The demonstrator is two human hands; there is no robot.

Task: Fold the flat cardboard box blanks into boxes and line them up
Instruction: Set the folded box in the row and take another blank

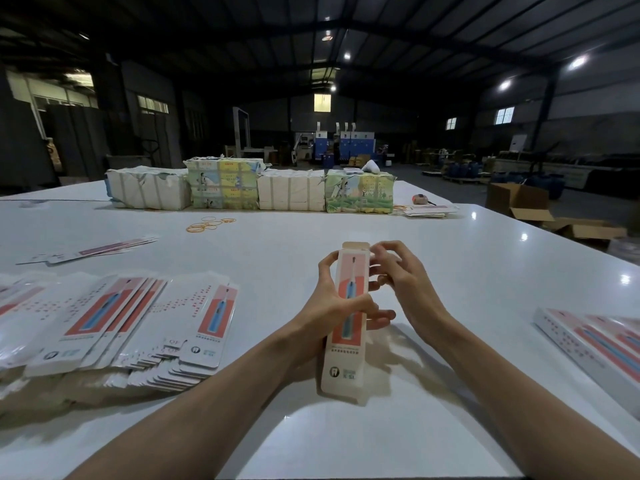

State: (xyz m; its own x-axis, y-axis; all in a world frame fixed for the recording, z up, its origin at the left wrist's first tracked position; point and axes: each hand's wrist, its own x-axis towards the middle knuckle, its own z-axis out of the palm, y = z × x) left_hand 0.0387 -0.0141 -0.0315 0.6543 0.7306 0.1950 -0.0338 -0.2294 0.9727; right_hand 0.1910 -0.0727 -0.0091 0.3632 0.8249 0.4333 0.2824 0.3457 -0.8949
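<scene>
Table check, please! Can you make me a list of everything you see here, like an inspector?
Surface: white, glossy table.
Job's things: box in hand, top flap open; flat blanks piled left; finished boxes right.
Clutter: rubber bands; wrapped bundles at the back.
Grips: left hand holds the box's middle; right hand pinches its top edge.
Cables: nothing seen.
Surroundings: dim warehouse; open cartons on the floor.

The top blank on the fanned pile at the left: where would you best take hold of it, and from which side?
Probably its right long edge, from the right. The top blank lies flat on the pile, too thin to grasp from above. That edge is uncovered, beside bare table, so the right hand could slip fingers under and pinch.
</scene>
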